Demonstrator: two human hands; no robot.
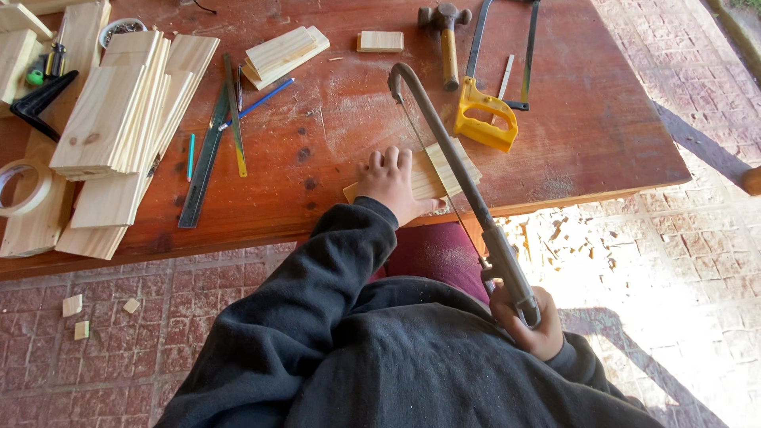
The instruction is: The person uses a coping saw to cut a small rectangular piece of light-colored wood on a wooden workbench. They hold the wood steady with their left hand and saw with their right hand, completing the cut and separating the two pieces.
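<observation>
Mid-cut on a small wooden board (432,176) lying at the near edge of the desk (349,111), partly overhanging it. Left hand (390,189) spread flat on the board, fingers (391,158) extended and pressing down rather than curled around anything, thumb toward the blade. Right hand (529,321) clenched around the handle of a grey coping saw (456,170), drawn well back from the board toward the body, frame arching over the board and thin blade crossing it on the side away from the left hand. Depth of the cut hard to judge, since the frame hides the kerf; probably partway through. Next stroke calls for a steady push along the same line, firm downward pressure kept on the board, left fingertips held clear of the blade. Beyond the board, farther up the desk: a yellow-handled hacksaw (487,111) and a hammer (445,36). Well to the left of the board: a steel ruler (206,154), a blue pencil (258,103), stacked planks (119,111) and a roll of tape (20,186). Sawdust and chips on the brick floor (119,341) just past the board.
</observation>
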